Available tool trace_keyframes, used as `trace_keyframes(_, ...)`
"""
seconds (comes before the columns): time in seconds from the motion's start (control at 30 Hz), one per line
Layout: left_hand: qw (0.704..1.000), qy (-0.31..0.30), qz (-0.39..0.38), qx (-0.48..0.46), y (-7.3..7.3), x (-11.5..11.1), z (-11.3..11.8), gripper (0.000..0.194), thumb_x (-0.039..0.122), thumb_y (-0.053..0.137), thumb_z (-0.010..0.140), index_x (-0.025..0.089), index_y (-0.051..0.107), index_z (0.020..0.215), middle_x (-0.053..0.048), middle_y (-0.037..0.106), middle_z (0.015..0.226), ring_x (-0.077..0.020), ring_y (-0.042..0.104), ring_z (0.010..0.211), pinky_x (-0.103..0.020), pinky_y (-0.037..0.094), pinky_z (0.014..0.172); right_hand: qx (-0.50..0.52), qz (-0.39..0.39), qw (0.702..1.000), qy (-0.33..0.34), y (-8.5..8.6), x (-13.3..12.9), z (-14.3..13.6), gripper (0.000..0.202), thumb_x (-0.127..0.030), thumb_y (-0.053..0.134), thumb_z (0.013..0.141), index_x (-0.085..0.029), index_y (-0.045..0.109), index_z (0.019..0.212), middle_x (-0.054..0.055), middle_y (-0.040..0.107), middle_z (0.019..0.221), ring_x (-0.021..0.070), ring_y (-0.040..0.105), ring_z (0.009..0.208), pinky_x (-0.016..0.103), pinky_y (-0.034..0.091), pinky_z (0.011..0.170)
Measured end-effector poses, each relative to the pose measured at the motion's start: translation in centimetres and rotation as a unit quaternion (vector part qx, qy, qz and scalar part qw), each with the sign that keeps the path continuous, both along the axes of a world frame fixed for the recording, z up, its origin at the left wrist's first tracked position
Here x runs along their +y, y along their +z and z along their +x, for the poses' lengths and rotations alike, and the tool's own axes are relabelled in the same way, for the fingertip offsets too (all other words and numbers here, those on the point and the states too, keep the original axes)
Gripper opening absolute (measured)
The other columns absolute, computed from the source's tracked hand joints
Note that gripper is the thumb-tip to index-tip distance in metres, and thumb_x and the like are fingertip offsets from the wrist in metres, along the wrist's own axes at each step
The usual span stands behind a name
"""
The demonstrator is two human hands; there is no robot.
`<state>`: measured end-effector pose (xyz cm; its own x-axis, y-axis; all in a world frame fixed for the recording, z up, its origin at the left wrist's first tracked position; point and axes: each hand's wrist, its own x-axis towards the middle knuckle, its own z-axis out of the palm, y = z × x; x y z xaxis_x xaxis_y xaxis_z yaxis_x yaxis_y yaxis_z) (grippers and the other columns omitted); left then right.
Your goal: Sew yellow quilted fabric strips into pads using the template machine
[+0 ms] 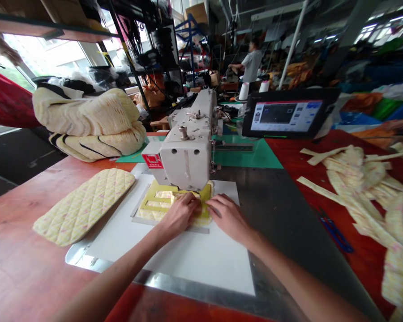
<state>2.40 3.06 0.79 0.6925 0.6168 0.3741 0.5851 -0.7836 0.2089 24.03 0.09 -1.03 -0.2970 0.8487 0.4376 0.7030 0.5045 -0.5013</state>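
A yellow slotted template (pixel 151 193) lies over a quilted yellow fabric piece (pixel 147 213) beneath the head of a sewing machine (pixel 188 156). My left hand (pixel 183 211) rests on the template with its fingers bent down and pressed together. Whatever its fingertips pinch is hidden behind the knuckles. Just right of it, my right hand (pixel 226 214) reaches in from the side, thumb and fingers bent toward the template's right edge. A small gap shows between its thumb and fingers, but its fingertips' grip is unclear. Under the template is a white sheet (pixel 201 264).
At left lies a quilted yellow pad (pixel 87 205), with stacked quilted pieces (pixel 94 116) behind. A control screen (pixel 289 114) stands back right. Fabric strips (pixel 359 179) and blue thread snips (pixel 336 232) lie on the right. Farther back stands a person (pixel 251 62).
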Motion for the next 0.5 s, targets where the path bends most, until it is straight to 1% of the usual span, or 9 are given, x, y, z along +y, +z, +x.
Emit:
trace_keyframes(0.03,0.999,-0.003,-0.024,-0.030,-0.1,0.0,-0.1,0.024,0.008,0.047,0.095,0.012,0.067,0.108,-0.012,0.062,0.105,-0.0210,0.061,0.092,-0.034,0.054,0.083,-0.031,0.012,0.999,0.001,0.1,-0.2,-0.3,0.022,-0.021,0.052,0.098,-0.021,0.071,0.109,0.007,0.062,0.103,0.0140,0.057,0.099,0.028,0.049,0.094)
trace_keyframes(0.1,0.995,-0.004,-0.060,-0.075,-0.2,0.1,-0.3,0.029,0.005,0.047,0.092,0.013,0.070,0.107,-0.013,0.062,0.107,-0.0200,0.063,0.095,-0.032,0.055,0.086,-0.085,0.026,0.996,0.001,0.4,-0.5,-0.8,0.022,-0.021,0.052,0.098,-0.022,0.070,0.111,0.007,0.059,0.100,0.0147,0.055,0.098,0.029,0.049,0.092)
trace_keyframes(0.2,0.991,0.005,-0.087,-0.106,0.1,0.5,-0.6,0.036,0.001,0.045,0.087,0.013,0.074,0.105,-0.012,0.065,0.105,-0.0186,0.065,0.091,-0.031,0.056,0.084,-0.142,0.043,0.989,0.000,0.8,-0.5,-1.1,0.027,-0.019,0.052,0.097,-0.025,0.069,0.117,0.007,0.056,0.099,0.0149,0.053,0.096,0.029,0.047,0.087)
trace_keyframes(0.33,0.988,0.018,-0.097,-0.118,0.2,1.2,-0.8,0.040,-0.001,0.046,0.082,0.013,0.075,0.107,-0.009,0.070,0.101,-0.0175,0.068,0.088,-0.030,0.056,0.086,-0.186,0.065,0.980,0.002,0.9,-0.4,-0.9,0.029,-0.019,0.052,0.097,-0.026,0.068,0.120,0.008,0.055,0.102,0.0158,0.052,0.097,0.031,0.046,0.086)
trace_keyframes(0.5,0.991,0.000,-0.085,-0.106,0.0,1.7,-1.2,0.039,0.001,0.044,0.087,0.013,0.074,0.109,-0.010,0.070,0.103,-0.0188,0.068,0.091,-0.031,0.056,0.088,-0.213,0.070,0.974,0.012,0.9,0.2,-1.1,0.026,-0.020,0.052,0.097,-0.025,0.068,0.116,0.009,0.056,0.110,0.0182,0.052,0.103,0.033,0.045,0.089)
